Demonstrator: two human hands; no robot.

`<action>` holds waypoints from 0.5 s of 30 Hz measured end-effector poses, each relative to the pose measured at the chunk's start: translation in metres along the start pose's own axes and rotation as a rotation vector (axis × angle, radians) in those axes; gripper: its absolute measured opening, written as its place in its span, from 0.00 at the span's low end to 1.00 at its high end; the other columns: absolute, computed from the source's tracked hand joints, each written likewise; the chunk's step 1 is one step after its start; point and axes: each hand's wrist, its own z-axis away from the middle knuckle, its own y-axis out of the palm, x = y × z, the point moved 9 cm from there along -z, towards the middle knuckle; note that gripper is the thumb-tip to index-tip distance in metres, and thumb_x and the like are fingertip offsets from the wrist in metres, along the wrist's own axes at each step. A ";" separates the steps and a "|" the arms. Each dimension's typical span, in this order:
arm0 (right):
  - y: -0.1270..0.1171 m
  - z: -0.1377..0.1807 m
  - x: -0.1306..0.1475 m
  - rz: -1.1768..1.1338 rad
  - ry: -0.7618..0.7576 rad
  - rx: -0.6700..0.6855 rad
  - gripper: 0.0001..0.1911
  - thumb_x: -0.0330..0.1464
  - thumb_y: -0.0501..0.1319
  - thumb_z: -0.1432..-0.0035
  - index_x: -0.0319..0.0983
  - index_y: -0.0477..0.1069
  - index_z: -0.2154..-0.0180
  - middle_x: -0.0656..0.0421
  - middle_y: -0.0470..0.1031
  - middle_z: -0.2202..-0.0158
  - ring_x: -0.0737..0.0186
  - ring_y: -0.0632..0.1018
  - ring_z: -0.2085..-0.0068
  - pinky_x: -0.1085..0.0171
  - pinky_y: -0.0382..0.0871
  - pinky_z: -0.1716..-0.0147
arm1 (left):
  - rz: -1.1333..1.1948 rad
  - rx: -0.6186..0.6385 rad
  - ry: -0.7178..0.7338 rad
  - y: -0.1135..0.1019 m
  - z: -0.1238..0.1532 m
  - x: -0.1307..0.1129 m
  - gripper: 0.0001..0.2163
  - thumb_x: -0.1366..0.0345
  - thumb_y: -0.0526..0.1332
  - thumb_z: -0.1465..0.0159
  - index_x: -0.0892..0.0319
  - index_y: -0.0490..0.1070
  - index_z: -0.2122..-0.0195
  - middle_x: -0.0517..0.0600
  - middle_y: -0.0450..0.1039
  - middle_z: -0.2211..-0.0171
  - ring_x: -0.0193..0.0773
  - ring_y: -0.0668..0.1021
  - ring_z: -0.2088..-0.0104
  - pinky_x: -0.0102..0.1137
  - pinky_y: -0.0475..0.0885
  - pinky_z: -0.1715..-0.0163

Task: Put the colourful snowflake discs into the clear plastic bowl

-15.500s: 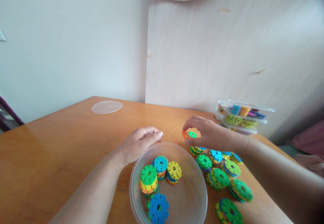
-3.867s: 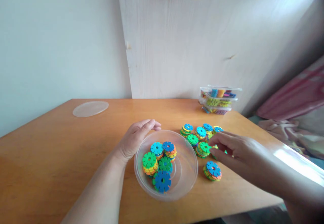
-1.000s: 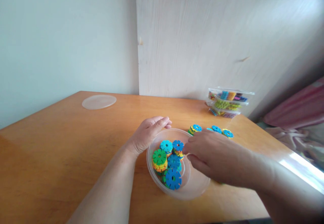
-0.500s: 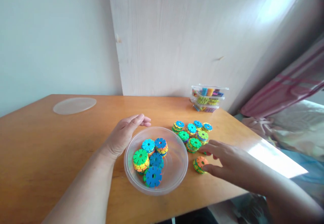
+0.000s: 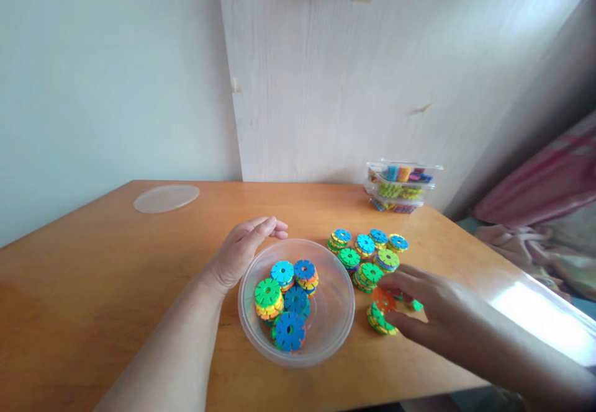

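Note:
My left hand (image 5: 249, 247) lies along the back left of a clear round plastic bowl (image 5: 333, 288), its fingers stretched out beside the rim; whether it presses on the bowl I cannot tell. In the bowl stand short stacks of notched plastic discs, topped by green (image 5: 267, 292), light blue (image 5: 282, 272) and dark blue (image 5: 289, 331) ones. On the right, my right hand (image 5: 419, 297) has thumb and fingers on an orange disc (image 5: 383, 300), which is tilted up over a stack of green and yellow discs (image 5: 379, 322).
Several more disc stacks (image 5: 364, 244) stand close together right of the bowl. Behind them are piled clear boxes (image 5: 403, 188) of colourful pieces. A round translucent lid (image 5: 166, 198) lies at the back left of the wooden table (image 5: 116, 288). Wall panels rise behind.
The orange disc, flat on its stack before, is now tilted up at my right fingertips, showing green beneath. My left hand keeps its place by the bowl. The whole view has shifted slightly.

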 end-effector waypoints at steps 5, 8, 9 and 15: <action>-0.036 -0.024 0.052 -0.006 -0.176 -0.106 0.15 0.34 0.63 0.39 0.44 0.75 0.50 0.55 0.78 0.56 0.58 0.77 0.60 0.62 0.69 0.61 | -0.003 0.020 -0.004 0.000 -0.001 0.002 0.24 0.45 0.51 0.30 0.58 0.79 0.56 0.52 0.82 0.57 0.46 0.79 0.51 0.41 0.65 0.41; -0.035 -0.043 0.084 0.070 -0.273 -0.010 0.10 0.35 0.62 0.38 0.42 0.77 0.56 0.55 0.78 0.59 0.56 0.77 0.58 0.59 0.68 0.58 | -0.012 0.023 -0.003 -0.001 -0.001 0.003 0.24 0.45 0.51 0.30 0.58 0.79 0.56 0.52 0.82 0.57 0.46 0.79 0.51 0.41 0.65 0.41; -0.031 -0.050 0.092 0.120 -0.293 0.032 0.09 0.34 0.62 0.38 0.42 0.78 0.58 0.55 0.79 0.60 0.55 0.77 0.58 0.58 0.67 0.58 | -0.014 0.022 -0.002 -0.001 -0.001 0.003 0.24 0.45 0.51 0.30 0.58 0.79 0.56 0.53 0.82 0.57 0.46 0.79 0.50 0.41 0.65 0.41; 0.007 -0.080 0.118 0.468 -0.413 0.262 0.08 0.35 0.65 0.44 0.37 0.79 0.68 0.49 0.80 0.66 0.48 0.79 0.62 0.55 0.67 0.62 | -0.003 0.013 0.001 -0.001 0.000 -0.003 0.24 0.45 0.51 0.30 0.59 0.79 0.57 0.52 0.82 0.57 0.46 0.79 0.50 0.40 0.65 0.40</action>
